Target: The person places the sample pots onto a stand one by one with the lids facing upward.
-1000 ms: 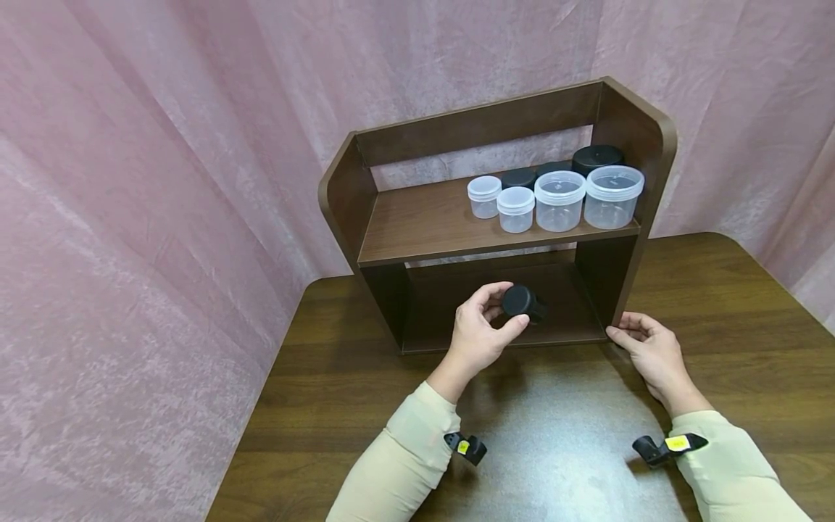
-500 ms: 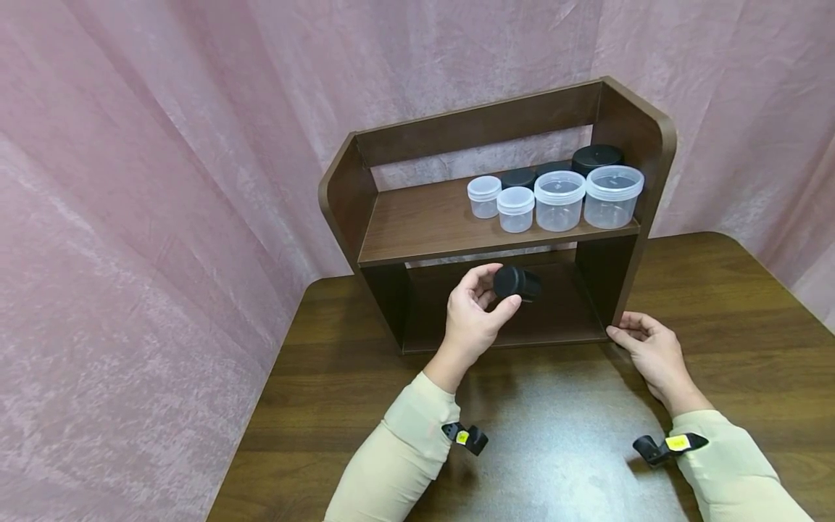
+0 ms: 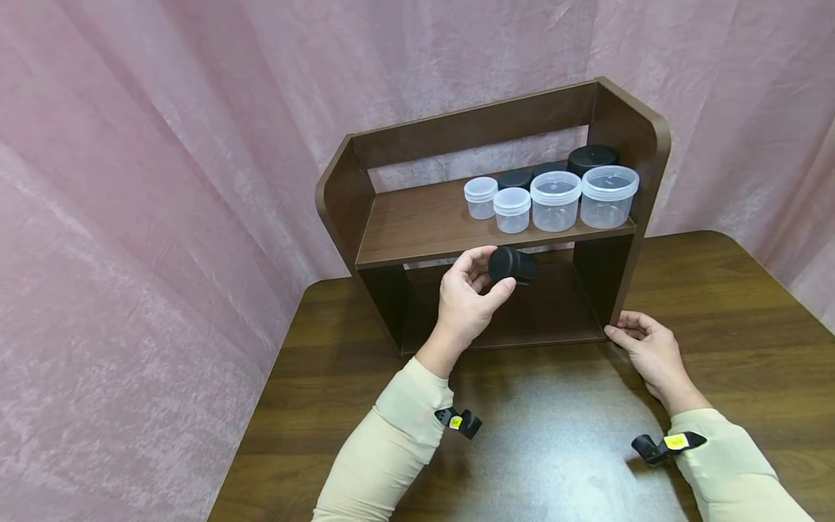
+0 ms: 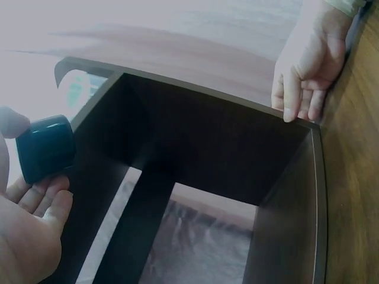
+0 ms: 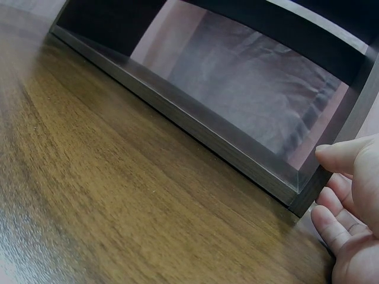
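My left hand (image 3: 464,299) grips a small black lidded jar (image 3: 514,266) between thumb and fingers, tilted on its side. In the head view the jar is just below the front edge of the upper board of a brown wooden shelf unit (image 3: 417,226); the left wrist view also shows the jar (image 4: 46,148) in front of the unit. At the unit's lower right front corner, my right hand (image 3: 647,355) pinches the side panel. In the right wrist view, the thumb (image 5: 340,155) lies on the panel's front edge and the other fingers are at its outer side.
On the upper board's right half stand several clear jars (image 3: 554,206) with translucent lids. Behind them are black-lidded jars (image 3: 592,158), partly hidden. The unit stands on a brown wooden table (image 3: 339,406), before a pink curtain (image 3: 163,217).
My left hand has lifted the black jar upward and slightly left, from the lower compartment's opening toward the upper board, tipping it further over. The right hand has stayed at the corner.
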A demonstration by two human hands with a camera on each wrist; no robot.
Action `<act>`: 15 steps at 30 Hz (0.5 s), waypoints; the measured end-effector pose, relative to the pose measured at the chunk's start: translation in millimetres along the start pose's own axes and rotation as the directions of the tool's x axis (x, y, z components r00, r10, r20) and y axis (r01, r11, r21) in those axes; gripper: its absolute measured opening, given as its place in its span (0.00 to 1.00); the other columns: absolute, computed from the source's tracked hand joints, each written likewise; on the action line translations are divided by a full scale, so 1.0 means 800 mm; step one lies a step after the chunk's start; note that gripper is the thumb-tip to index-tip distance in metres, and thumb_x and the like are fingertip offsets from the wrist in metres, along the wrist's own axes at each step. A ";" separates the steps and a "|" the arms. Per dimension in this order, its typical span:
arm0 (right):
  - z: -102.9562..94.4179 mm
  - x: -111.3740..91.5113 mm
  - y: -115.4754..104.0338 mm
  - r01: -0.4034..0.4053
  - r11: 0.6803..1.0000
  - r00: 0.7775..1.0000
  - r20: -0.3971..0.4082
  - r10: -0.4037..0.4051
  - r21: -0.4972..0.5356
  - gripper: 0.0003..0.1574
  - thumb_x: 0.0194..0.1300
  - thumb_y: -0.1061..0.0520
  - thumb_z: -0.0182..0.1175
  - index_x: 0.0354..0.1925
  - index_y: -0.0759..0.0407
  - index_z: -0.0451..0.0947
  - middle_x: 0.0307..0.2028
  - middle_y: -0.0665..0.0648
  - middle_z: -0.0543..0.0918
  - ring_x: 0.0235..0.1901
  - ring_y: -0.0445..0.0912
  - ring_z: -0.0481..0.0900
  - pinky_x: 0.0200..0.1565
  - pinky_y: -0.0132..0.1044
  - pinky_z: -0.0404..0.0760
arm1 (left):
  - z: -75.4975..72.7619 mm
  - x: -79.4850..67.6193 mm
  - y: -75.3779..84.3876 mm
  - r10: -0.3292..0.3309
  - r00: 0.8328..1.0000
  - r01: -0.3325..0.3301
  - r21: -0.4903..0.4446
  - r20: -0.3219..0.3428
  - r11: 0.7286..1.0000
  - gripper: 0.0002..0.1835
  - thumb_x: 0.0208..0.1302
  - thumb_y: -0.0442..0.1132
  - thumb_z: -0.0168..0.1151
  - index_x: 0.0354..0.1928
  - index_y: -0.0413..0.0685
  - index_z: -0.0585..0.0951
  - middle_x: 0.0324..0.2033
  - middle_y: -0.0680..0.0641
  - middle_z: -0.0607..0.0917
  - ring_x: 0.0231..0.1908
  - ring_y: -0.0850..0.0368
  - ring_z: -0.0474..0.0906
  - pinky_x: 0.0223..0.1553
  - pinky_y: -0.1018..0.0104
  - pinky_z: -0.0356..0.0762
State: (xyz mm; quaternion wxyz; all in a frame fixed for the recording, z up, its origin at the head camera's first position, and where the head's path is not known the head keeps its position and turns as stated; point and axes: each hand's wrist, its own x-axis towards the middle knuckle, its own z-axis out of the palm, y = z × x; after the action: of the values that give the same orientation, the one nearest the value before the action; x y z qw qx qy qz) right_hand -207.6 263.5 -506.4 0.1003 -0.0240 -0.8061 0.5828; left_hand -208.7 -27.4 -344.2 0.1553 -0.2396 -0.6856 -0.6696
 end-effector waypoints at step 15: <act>0.000 0.001 0.003 0.011 1.000 1.000 -0.005 -0.011 0.012 0.28 0.64 0.50 0.64 0.53 0.68 0.71 0.39 0.42 0.75 0.39 0.33 0.72 0.35 0.18 0.73 | -0.027 0.037 0.042 0.177 0.984 -0.172 0.118 -0.034 0.978 0.27 0.52 0.28 0.68 0.56 0.31 0.74 0.45 0.34 0.82 0.42 0.49 0.80 0.49 0.54 0.79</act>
State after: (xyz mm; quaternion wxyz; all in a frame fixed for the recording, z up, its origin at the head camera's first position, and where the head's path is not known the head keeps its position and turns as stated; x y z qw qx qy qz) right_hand -208.5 264.5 -508.9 0.1059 -0.0204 -0.8023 0.5872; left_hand -218.1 -45.3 -299.1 0.2418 -0.2748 -0.6957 -0.6181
